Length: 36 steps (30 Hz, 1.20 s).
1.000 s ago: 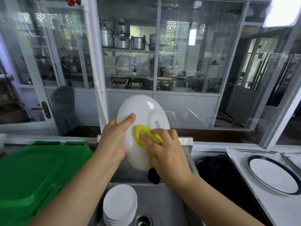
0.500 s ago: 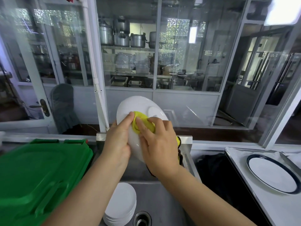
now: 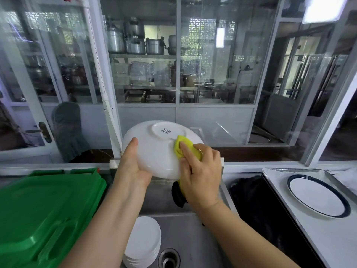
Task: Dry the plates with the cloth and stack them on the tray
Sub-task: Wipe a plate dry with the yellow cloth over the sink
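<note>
I hold a white plate [image 3: 154,149] over the sink, its underside with a small printed mark turned toward me. My left hand [image 3: 131,167] grips its left rim, thumb on the back. My right hand [image 3: 201,175] holds a yellow cloth [image 3: 182,146] and presses it on the plate's right side; a dark part of the cloth hangs below the hand. A stack of white plates [image 3: 143,242] sits in the steel sink [image 3: 193,235]. On the right, a dark-rimmed plate [image 3: 316,194] lies on the white tray [image 3: 289,219].
A green plastic lid [image 3: 44,215] covers the counter to the left of the sink. A black bag [image 3: 251,200] fills the gap between sink and tray. The sink drain [image 3: 168,258] is next to the plate stack. Glass partitions stand right behind the sink.
The plate has tilted from nearly edge-on to a flatter pose with its underside facing me. The cloth slid from the plate's left-centre to its right side.
</note>
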Available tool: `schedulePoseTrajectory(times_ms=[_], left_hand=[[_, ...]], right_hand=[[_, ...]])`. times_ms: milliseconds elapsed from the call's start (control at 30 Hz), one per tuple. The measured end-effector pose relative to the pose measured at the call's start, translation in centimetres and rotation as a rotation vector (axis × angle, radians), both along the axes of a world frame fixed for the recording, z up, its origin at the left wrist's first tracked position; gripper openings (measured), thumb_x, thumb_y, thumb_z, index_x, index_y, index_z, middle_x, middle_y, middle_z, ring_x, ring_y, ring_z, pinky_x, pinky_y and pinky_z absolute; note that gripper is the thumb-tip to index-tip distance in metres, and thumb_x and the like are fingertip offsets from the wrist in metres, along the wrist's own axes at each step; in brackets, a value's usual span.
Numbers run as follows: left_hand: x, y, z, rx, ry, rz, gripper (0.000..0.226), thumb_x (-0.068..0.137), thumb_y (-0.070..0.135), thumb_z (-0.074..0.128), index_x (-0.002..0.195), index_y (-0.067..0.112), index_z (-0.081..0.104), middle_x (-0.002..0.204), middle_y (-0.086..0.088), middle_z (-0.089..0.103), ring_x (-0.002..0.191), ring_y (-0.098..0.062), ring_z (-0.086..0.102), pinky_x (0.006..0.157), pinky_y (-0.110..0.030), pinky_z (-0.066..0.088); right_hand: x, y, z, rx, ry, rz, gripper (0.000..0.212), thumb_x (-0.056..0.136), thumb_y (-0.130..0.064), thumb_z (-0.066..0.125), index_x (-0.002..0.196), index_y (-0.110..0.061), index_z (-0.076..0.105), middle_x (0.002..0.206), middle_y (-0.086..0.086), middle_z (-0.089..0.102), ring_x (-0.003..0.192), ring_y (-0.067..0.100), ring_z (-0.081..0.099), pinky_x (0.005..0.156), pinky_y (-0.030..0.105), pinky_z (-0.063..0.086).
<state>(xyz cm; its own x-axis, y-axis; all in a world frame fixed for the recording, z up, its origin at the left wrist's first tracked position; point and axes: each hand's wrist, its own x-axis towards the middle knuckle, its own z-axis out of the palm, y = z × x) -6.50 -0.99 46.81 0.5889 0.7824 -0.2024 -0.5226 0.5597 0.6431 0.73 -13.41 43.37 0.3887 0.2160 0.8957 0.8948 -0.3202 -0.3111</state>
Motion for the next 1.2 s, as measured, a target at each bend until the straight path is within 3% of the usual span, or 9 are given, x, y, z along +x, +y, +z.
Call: schedulePoseTrajectory(times_ms=[300, 433, 533, 667, 733, 833, 1000, 1100, 1200], left_hand=[[0.4, -0.6, -0.1, -0.102, -0.061, -0.073, 0.030, 0.087, 0.041, 0.063, 0.094, 0.012, 0.063, 0.076, -0.012, 0.074, 0.081, -0.028, 0.069, 0.065, -0.044, 0.053], [-0.2, -0.3, -1.2, -0.007, -0.124, -0.070, 0.019, 0.090, 0.039, 0.059, 0.096, 0.021, 0.063, 0.079, -0.002, 0.076, 0.069, -0.020, 0.073, 0.063, -0.043, 0.051], [-1.0, 0.4, -1.7, 0.063, -0.155, -0.097, 0.017, 0.089, 0.033, 0.060, 0.102, 0.024, 0.064, 0.093, -0.001, 0.076, 0.081, -0.020, 0.072, 0.065, -0.044, 0.054], [-2.0, 1.2, -2.1, 0.187, -0.197, -0.185, 0.056, 0.065, 0.035, 0.078, 0.117, 0.022, 0.062, 0.114, -0.003, 0.070, 0.107, -0.024, 0.065, 0.077, -0.046, 0.055], [-2.5, 1.4, -2.0, 0.250, -0.202, -0.224, 0.085, 0.041, 0.038, 0.092, 0.119, 0.020, 0.062, 0.113, -0.004, 0.070, 0.104, -0.022, 0.067, 0.073, -0.043, 0.057], [-3.1, 1.5, -1.5, 0.344, -0.194, -0.265, 0.097, 0.028, 0.038, 0.096, 0.117, 0.016, 0.062, 0.109, -0.005, 0.072, 0.097, -0.021, 0.069, 0.068, -0.037, 0.058], [-4.3, 0.9, -0.2, 0.611, -0.065, -0.326, 0.077, 0.027, 0.038, 0.096, 0.098, 0.017, 0.075, 0.105, -0.012, 0.072, 0.095, -0.027, 0.069, 0.068, -0.037, 0.057], [-4.8, 0.2, 0.7, 0.733, 0.053, -0.296, 0.063, 0.028, 0.034, 0.094, 0.087, 0.021, 0.076, 0.096, -0.010, 0.074, 0.087, -0.026, 0.071, 0.064, -0.035, 0.057], [-4.8, -0.7, 1.2, 0.817, 0.134, -0.259, 0.048, 0.037, 0.031, 0.084, 0.084, 0.024, 0.076, 0.090, -0.008, 0.075, 0.081, -0.026, 0.071, 0.062, -0.034, 0.056]], right_hand=[[-0.6, 0.3, -0.2, -0.149, -0.369, -0.062, 0.031, 0.083, -0.029, 0.059, 0.112, -0.027, 0.070, 0.103, 0.005, 0.067, 0.078, 0.030, 0.056, 0.064, 0.036, 0.044], [1.4, -1.1, 0.3, -0.067, -0.167, -0.063, 0.030, 0.084, -0.031, 0.056, 0.108, -0.024, 0.073, 0.102, 0.011, 0.065, 0.078, 0.033, 0.055, 0.066, 0.039, 0.046], [3.0, -1.7, 0.5, -0.029, -0.072, 0.009, 0.031, 0.087, -0.028, 0.054, 0.112, -0.020, 0.071, 0.104, 0.016, 0.061, 0.084, 0.036, 0.052, 0.074, 0.041, 0.046], [4.8, -1.6, 1.1, 0.064, 0.134, 0.113, 0.036, 0.088, -0.019, 0.056, 0.123, -0.023, 0.063, 0.112, 0.010, 0.052, 0.100, 0.031, 0.044, 0.090, 0.031, 0.035], [5.5, -1.5, 1.6, 0.093, 0.198, 0.144, 0.039, 0.089, -0.019, 0.053, 0.128, -0.024, 0.059, 0.113, 0.001, 0.045, 0.105, 0.028, 0.043, 0.093, 0.026, 0.030], [6.4, -1.3, 2.9, 0.131, 0.283, 0.195, 0.040, 0.094, -0.018, 0.050, 0.133, -0.027, 0.053, 0.113, -0.002, 0.041, 0.108, 0.025, 0.045, 0.092, 0.029, 0.037], [7.6, -1.4, 5.2, 0.151, 0.344, 0.301, 0.038, 0.099, -0.022, 0.044, 0.129, -0.044, 0.047, 0.107, -0.014, 0.042, 0.100, 0.000, 0.047, 0.087, 0.014, 0.038], [7.7, -1.4, 6.6, 0.105, 0.290, 0.352, 0.037, 0.098, -0.021, 0.043, 0.129, -0.040, 0.051, 0.107, -0.020, 0.043, 0.100, -0.005, 0.046, 0.084, 0.006, 0.035], [6.7, -1.3, 8.1, 0.045, 0.132, 0.361, 0.038, 0.094, -0.023, 0.044, 0.129, -0.029, 0.057, 0.114, -0.009, 0.050, 0.105, 0.009, 0.050, 0.088, 0.021, 0.042]])
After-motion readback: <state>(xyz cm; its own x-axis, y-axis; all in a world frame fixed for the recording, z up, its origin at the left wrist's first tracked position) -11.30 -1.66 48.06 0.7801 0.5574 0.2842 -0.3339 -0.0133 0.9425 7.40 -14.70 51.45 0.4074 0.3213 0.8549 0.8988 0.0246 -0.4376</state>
